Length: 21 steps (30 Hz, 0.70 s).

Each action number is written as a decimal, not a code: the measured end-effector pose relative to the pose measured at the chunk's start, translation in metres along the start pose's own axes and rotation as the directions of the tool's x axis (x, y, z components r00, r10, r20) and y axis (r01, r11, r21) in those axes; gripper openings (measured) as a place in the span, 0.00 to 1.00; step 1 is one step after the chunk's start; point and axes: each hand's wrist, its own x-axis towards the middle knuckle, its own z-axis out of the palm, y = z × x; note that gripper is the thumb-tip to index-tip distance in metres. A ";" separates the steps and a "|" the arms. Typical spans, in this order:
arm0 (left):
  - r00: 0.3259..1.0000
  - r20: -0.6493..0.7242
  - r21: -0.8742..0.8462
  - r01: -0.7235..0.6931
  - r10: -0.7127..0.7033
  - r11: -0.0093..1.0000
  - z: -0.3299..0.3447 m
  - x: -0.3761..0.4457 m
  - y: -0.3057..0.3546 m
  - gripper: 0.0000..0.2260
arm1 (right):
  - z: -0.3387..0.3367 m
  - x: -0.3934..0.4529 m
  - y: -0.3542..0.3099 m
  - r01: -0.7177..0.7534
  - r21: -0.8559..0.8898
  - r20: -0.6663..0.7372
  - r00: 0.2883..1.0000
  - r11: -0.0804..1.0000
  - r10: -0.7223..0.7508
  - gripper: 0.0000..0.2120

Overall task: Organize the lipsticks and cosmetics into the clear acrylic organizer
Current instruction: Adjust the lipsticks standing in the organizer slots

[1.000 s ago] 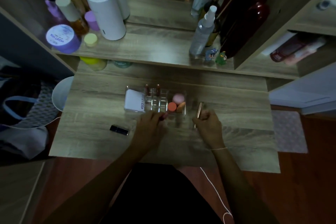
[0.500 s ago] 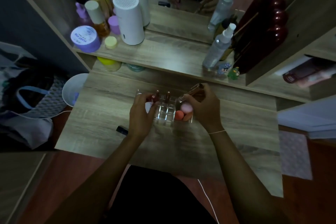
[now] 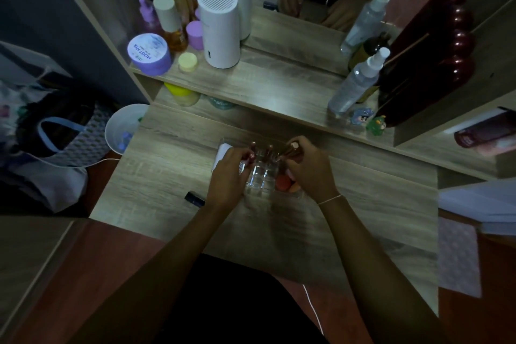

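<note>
Both hands are over the clear acrylic organizer [image 3: 261, 176] on the worktop [image 3: 363, 204], slotting lipsticks into its cells. The left hand [image 3: 227, 173] pinches a red-capped lipstick [image 3: 250, 155]; the right hand [image 3: 310, 167], wrist bent down, grips a rose-gold tube [image 3: 290, 148]. Next — judging by the poses — each wants lowering upright into a free cell; a black lipstick [image 3: 194, 198] lies just left of the left wrist.

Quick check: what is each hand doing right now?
Left hand: closed on a red-capped lipstick.
Right hand: closed on a gold lipstick tube.
</note>
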 end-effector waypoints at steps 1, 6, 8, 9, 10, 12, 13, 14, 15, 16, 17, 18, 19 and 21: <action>1.000 0.007 0.002 0.003 -0.003 1.000 0.001 0.000 0.000 0.07 | 0.001 0.000 0.000 -0.001 -0.020 0.019 1.000 1.000 0.001 0.11; 0.999 0.046 0.039 0.017 -0.019 0.999 0.006 -0.003 -0.005 0.06 | 0.004 0.006 -0.002 0.002 -0.092 0.045 0.999 0.996 0.002 0.11; 0.999 0.035 0.048 0.023 -0.025 0.999 0.007 -0.004 -0.008 0.06 | 0.008 0.008 -0.002 0.009 -0.107 0.071 0.997 0.994 -0.001 0.10; 0.999 0.042 0.054 0.019 -0.021 0.998 0.007 -0.004 -0.008 0.06 | 0.009 0.008 -0.003 0.014 -0.117 0.072 0.997 0.993 -0.006 0.10; 0.998 0.053 0.063 0.015 -0.019 0.998 0.007 -0.005 -0.009 0.06 | 0.010 0.007 -0.003 0.021 -0.126 0.074 0.997 0.992 -0.011 0.10; 0.998 0.064 0.079 0.003 -0.008 0.997 0.008 -0.003 -0.010 0.06 | 0.010 0.007 -0.002 0.030 -0.142 0.079 0.997 0.989 -0.019 0.11; 0.998 0.068 0.082 0.002 -0.008 0.997 0.009 -0.002 -0.009 0.06 | 0.010 0.008 -0.001 0.030 -0.145 0.078 0.997 0.989 -0.019 0.11; 0.998 0.070 0.084 0.004 -0.010 0.996 0.010 -0.002 -0.009 0.06 | 0.010 0.008 -0.001 0.030 -0.146 0.076 0.997 0.989 -0.019 0.11; 0.998 0.069 0.084 0.005 -0.011 0.996 0.010 -0.001 -0.009 0.07 | 0.010 0.008 0.000 0.031 -0.146 0.074 0.997 0.989 -0.020 0.11; 0.998 0.067 0.084 0.006 -0.011 0.996 0.011 -0.001 -0.008 0.07 | 0.009 0.009 0.000 0.032 -0.148 0.074 0.997 0.989 -0.022 0.11; 0.998 0.065 0.085 0.009 -0.015 0.996 0.011 0.000 -0.009 0.07 | 0.009 0.009 0.000 0.034 -0.148 0.075 0.997 0.988 -0.023 0.10; 0.998 0.065 0.087 0.015 -0.021 0.996 0.011 0.000 -0.009 0.07 | 0.010 0.009 -0.001 0.033 -0.145 0.074 0.997 0.989 -0.022 0.10; 0.998 0.064 0.091 0.017 -0.023 0.996 0.011 0.000 -0.009 0.07 | 0.010 0.008 -0.001 0.032 -0.140 0.070 0.997 0.990 -0.023 0.10; 0.998 0.057 0.091 0.020 -0.025 0.996 0.012 0.000 -0.010 0.07 | 0.010 0.008 -0.001 0.037 -0.136 0.066 0.997 0.990 -0.028 0.09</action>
